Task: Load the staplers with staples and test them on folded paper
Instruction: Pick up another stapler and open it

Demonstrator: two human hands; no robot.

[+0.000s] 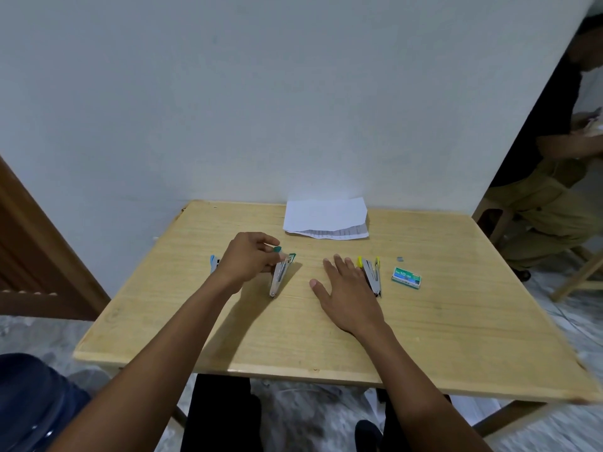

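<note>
Pale tabletop (pixel 293 340) holds the green stapler (pixel 280 278) left of centre, my left hand (pixel 249 259) pinching its raised top, right hand (pixel 346 290) flat, released; light, stiff, slick steel, I'd grip its sides

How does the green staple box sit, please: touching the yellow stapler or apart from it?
Apart. The head view shows a strip of bare table between the staple box and the yellow stapler.
</note>
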